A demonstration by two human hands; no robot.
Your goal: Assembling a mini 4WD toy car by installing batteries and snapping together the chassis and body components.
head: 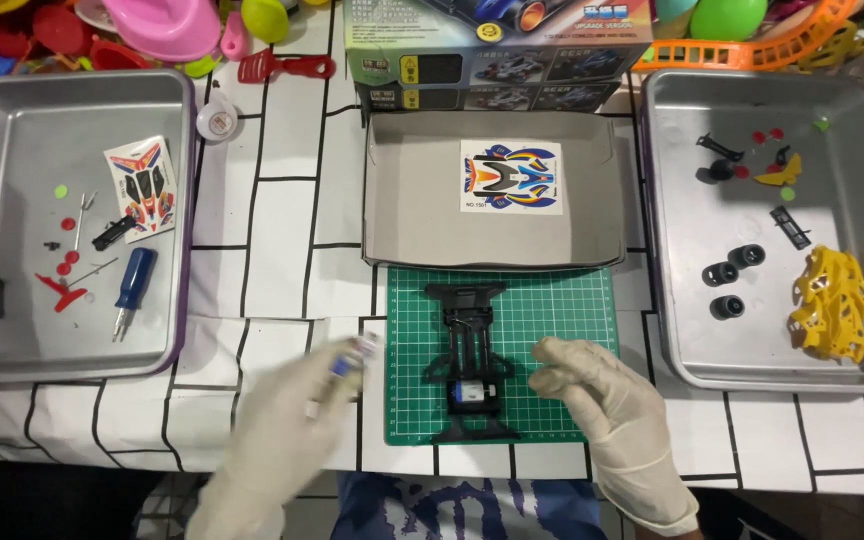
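Chassis (470, 362), black w/ small motor at rear, lay on green cutting mat (562, 300); right hand (592, 385), gloved, rested just beside it, fingers curled loosely; left hand (297, 420) blurred, pinching small blue-white part (350, 360).

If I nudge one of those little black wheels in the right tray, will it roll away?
The black wheels look round and small, so probably light. They seem to lie flat, so a nudge would likely slide them on the smooth metal tray; tipped on edge, they'd roll.
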